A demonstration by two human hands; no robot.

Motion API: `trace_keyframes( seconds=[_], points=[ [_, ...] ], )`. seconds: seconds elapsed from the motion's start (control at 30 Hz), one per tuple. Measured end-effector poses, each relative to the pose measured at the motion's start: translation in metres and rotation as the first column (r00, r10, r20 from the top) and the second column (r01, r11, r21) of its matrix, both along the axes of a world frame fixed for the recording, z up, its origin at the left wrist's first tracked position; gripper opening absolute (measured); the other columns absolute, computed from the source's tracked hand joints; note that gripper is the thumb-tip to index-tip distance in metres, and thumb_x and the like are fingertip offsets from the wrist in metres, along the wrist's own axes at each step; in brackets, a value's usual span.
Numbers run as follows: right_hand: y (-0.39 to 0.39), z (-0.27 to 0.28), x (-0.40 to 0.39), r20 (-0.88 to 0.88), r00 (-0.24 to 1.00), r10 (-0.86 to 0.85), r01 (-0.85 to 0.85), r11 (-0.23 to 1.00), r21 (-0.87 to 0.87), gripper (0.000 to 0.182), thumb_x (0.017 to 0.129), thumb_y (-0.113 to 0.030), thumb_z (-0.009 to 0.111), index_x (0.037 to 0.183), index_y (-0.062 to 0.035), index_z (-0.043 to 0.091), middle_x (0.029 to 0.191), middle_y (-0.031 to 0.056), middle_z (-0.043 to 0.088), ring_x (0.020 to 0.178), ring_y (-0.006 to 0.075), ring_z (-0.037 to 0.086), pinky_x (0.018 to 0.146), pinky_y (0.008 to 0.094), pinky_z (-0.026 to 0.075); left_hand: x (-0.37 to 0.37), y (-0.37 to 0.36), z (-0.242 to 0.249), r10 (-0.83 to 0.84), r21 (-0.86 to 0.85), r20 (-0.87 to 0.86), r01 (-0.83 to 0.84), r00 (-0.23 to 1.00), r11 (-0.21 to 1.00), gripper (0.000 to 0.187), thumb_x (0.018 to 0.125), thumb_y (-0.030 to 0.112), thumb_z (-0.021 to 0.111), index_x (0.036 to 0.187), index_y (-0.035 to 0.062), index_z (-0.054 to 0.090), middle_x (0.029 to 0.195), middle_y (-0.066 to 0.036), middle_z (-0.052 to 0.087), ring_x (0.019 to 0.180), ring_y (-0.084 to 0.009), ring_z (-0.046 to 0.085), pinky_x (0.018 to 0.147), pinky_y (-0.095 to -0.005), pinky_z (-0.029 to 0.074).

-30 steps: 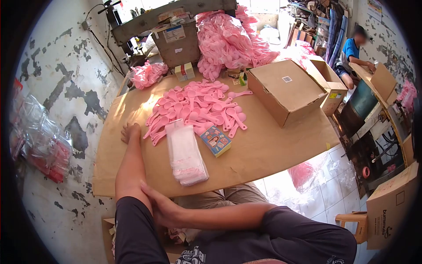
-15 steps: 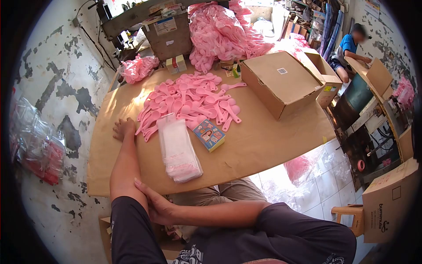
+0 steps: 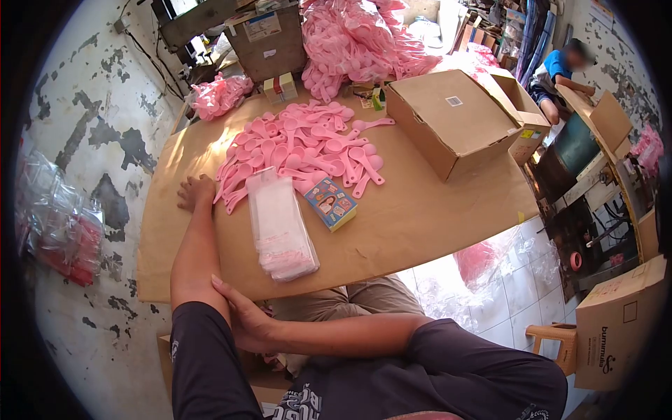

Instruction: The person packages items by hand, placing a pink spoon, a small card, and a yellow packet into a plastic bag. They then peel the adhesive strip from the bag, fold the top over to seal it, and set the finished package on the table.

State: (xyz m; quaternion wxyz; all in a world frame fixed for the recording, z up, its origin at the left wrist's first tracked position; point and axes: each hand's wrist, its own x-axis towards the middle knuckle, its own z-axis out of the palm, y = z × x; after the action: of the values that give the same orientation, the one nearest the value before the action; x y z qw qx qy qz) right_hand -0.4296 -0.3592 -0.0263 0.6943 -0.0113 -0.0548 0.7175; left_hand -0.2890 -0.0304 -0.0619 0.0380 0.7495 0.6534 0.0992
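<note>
My left hand (image 3: 196,193) lies on the brown-covered table with its fingers apart, holding nothing. It is just left of a heap of pink plastic scoops (image 3: 280,155). My right hand (image 3: 246,320) clasps my left arm near the elbow; its thumb shows on top while the other fingers are mostly hidden beneath. In front of the scoops lies a stack of clear plastic bags (image 3: 281,227). A small blue and yellow box with cartoon pictures (image 3: 330,204) sits to the right of the bags, close to the scoops.
A closed cardboard box (image 3: 451,119) stands at the table's right. Behind the heap are a large bag of pink scoops (image 3: 350,45), a smaller pink bag (image 3: 220,96) and a little carton (image 3: 281,88). A person in blue (image 3: 556,70) sits at another table, far right.
The view has shifted slightly, and the person at the far right leans lower over their table. My hands keep their places on the table and on my arm.
</note>
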Motion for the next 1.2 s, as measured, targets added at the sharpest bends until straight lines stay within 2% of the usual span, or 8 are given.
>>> trace_keyframes(
  seconds=[0.27,0.47,0.53,0.6,0.7,0.8,1.1,1.2],
  points=[
    [-0.053,0.029,-0.015,0.022,0.969,0.246,-0.247,0.966,0.077,0.09,0.095,-0.067,0.059,0.152,-0.0015,0.038,0.147,0.0088,0.054,0.136,0.0191,0.05,0.12,0.0345,0.032,0.0,0.009,0.007,-0.055,-0.053,-0.075,0.051,0.996,0.997,0.069,0.104,0.052,0.028,0.163,0.0171,0.025,0.172,-0.012,0.015,0.157,-0.0372,0.014,0.122,-0.0641,0.012],
    [-0.088,0.032,-0.019,0.759,0.635,-0.144,-0.051,0.973,0.227,0.118,0.101,-0.059,0.054,0.152,0.0071,-0.029,0.166,0.0256,-0.02,0.156,0.0303,-0.013,0.126,0.0349,-0.001,-0.001,0.03,0.001,-0.113,-0.055,-0.103,0.108,0.988,0.993,0.072,0.103,0.058,0.029,0.164,0.0206,0.023,0.172,-0.012,0.014,0.157,-0.0392,0.014,0.12,-0.0682,0.013],
    [-0.11,0.042,-0.019,0.751,0.173,-0.637,0.274,0.764,0.585,0.08,0.105,-0.039,0.057,0.159,0.0057,0.018,0.162,0.0265,0.025,0.154,0.0325,0.023,0.123,0.041,0.023,0.0,0.041,0.0,-0.129,-0.048,-0.103,0.125,0.986,0.991,0.072,0.103,0.06,0.029,0.164,0.0216,0.023,0.172,-0.012,0.015,0.157,-0.0392,0.014,0.12,-0.0691,0.013],
    [-0.144,0.084,0.03,0.837,0.121,-0.534,-0.075,0.836,0.544,0.09,0.092,-0.069,0.06,0.163,-0.0226,0.029,0.173,0.0123,0.005,0.158,0.043,0.005,0.123,0.0608,0.012,-0.003,0.05,-0.004,-0.18,-0.036,-0.125,0.177,0.976,0.984,0.072,0.103,0.062,0.029,0.164,0.0251,0.022,0.172,-0.01,0.016,0.157,-0.0394,0.015,0.12,-0.0702,0.013],
    [-0.139,0.114,0.057,0.682,-0.15,-0.715,0.155,0.665,0.731,0.08,0.095,-0.06,0.059,0.157,-0.0117,0.043,0.168,0.0178,0.026,0.157,0.0432,0.009,0.121,0.0608,0.018,-0.001,0.06,-0.005,-0.194,-0.017,-0.134,0.194,0.972,0.981,0.071,0.102,0.064,0.028,0.164,0.0288,0.022,0.172,-0.009,0.017,0.156,-0.0397,0.016,0.119,-0.0707,0.014],
    [-0.116,0.101,0.026,0.473,0.295,-0.83,-0.062,0.478,0.876,0.064,0.102,-0.051,0.05,0.152,-0.0109,0.05,0.164,0.0205,0.035,0.156,0.0442,0.015,0.121,0.0635,0.011,0.005,0.06,0.0,-0.172,-0.035,-0.165,0.169,0.971,0.985,0.07,0.103,0.064,0.028,0.164,0.0306,0.022,0.171,-0.009,0.018,0.156,-0.0397,0.017,0.119,-0.0708,0.015],
    [-0.11,0.073,0.006,0.321,0.593,-0.739,-0.177,0.269,0.947,0.056,0.107,-0.043,0.043,0.149,-0.0068,0.05,0.16,0.0199,0.041,0.155,0.0375,0.025,0.119,0.0614,-0.013,0.002,0.08,-0.004,-0.255,-0.012,-0.131,0.256,0.958,0.967,0.069,0.103,0.063,0.028,0.164,0.03,0.023,0.171,-0.01,0.018,0.157,-0.0397,0.016,0.119,-0.0719,0.014],
    [-0.086,0.055,-0.012,0.34,0.53,-0.777,-0.217,0.264,0.94,0.059,0.105,-0.046,0.045,0.148,-0.0062,0.05,0.16,0.0234,0.039,0.153,0.038,0.029,0.12,0.0639,0.0,0.001,0.084,-0.007,-0.261,-0.001,-0.126,0.263,0.957,0.965,0.069,0.103,0.063,0.029,0.164,0.0294,0.023,0.171,-0.011,0.019,0.156,-0.0402,0.016,0.118,-0.0722,0.014]
  ],
)
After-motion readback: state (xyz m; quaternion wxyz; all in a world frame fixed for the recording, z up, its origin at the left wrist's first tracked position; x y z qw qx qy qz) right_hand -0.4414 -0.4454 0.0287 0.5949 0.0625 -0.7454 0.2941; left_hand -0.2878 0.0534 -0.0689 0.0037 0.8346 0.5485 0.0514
